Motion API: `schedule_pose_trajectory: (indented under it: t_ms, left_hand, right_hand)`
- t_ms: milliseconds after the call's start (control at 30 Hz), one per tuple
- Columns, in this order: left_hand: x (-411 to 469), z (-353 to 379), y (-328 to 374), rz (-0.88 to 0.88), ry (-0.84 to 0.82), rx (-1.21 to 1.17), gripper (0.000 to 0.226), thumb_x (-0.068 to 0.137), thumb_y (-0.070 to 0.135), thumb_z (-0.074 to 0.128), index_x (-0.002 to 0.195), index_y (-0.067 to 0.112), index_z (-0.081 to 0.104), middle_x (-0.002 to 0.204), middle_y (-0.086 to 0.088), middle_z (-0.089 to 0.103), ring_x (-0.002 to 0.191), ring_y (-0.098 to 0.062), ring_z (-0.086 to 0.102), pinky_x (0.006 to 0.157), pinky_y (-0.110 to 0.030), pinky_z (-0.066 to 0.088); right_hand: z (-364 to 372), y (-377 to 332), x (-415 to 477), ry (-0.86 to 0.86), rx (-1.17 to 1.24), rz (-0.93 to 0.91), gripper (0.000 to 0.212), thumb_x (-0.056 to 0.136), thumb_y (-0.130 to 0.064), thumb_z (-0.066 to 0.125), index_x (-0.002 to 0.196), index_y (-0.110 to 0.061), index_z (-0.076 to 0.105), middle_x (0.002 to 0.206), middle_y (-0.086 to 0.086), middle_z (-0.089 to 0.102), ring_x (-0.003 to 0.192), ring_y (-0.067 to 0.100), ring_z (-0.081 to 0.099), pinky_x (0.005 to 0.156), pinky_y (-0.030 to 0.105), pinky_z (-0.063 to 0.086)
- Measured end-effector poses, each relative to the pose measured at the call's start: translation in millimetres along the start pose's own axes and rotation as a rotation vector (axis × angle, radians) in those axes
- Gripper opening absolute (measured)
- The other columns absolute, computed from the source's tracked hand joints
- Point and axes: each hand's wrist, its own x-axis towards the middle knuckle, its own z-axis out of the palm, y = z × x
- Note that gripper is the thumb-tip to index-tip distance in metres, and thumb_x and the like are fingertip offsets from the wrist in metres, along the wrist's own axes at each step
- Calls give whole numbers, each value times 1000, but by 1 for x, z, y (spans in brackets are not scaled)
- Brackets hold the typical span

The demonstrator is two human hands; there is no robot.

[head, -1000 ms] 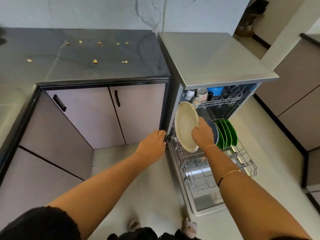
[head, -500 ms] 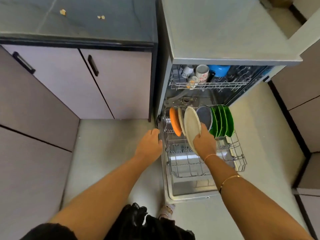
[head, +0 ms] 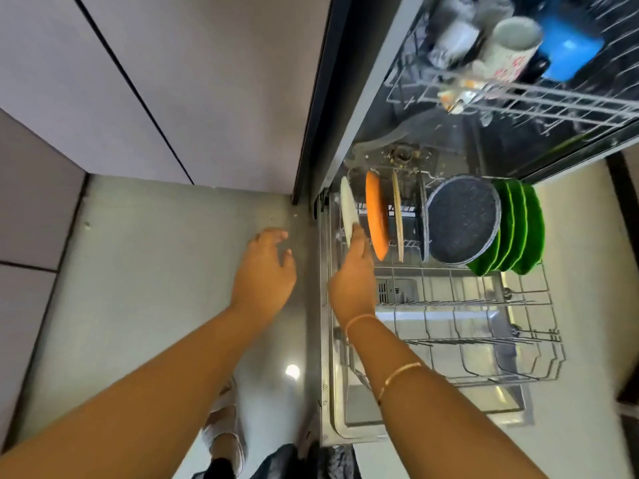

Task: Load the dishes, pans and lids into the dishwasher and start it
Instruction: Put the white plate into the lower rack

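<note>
Right now my right hand [head: 352, 274] grips the lower rim of a cream round plate [head: 347, 209], fingers closed on its edge. The plate stands upright on edge at the far-left end of the grey wire lower rack [head: 466, 326]. The rack is pulled out over the open steel dishwasher door [head: 340, 416].

Just beside the plate, to its right: an orange round plate [head: 377, 219], then a thin beige plate [head: 397, 219], both upright in the tines. Further right a dark speckled round pan [head: 463, 219] sits against a row of bright green plates [head: 518, 226].

My left hand [head: 264, 267] hangs over the pale floor [head: 155, 271], left of the door, fingers loose and spread, holding nothing.

Above, blurred: the white wire upper rack [head: 518, 98] carries a white printed mug [head: 508, 46] and a blue bowl [head: 567, 53]. Lilac-grey cabinet doors [head: 155, 81] stand to the left of the machine.
</note>
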Motion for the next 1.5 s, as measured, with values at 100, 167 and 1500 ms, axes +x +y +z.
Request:
schedule_pose_trajectory:
  t_ms: [100,167,1500]
  left_hand:
    - [22,19,-20,-5,19,-55,28,91,10,50,119,14,54,124,-7,52,104,-25,57,92,-33,46]
    - [27,31,-33,2,29,-85,28,92,10,51,119,13,55,122,-6,51,103,-23,56,91,-29,44]
    - [18,69,-109,-91,-102,-87,26,89,4,46,108,14,60,119,-3,50,102,-20,57,91,-36,46]
  right_hand:
    - [22,5,37,37,-83,-61,90,75,22,47,149,-15,11,151,11,24,136,29,30,109,50,32]
    - [33,6,61,66,-118,-83,85,77,19,48,149,-10,12,151,14,23,138,30,27,110,52,30]
    - [16,39,86,204,-359,94,56,93,-3,45,142,-10,19,117,19,59,95,41,61,72,43,49]
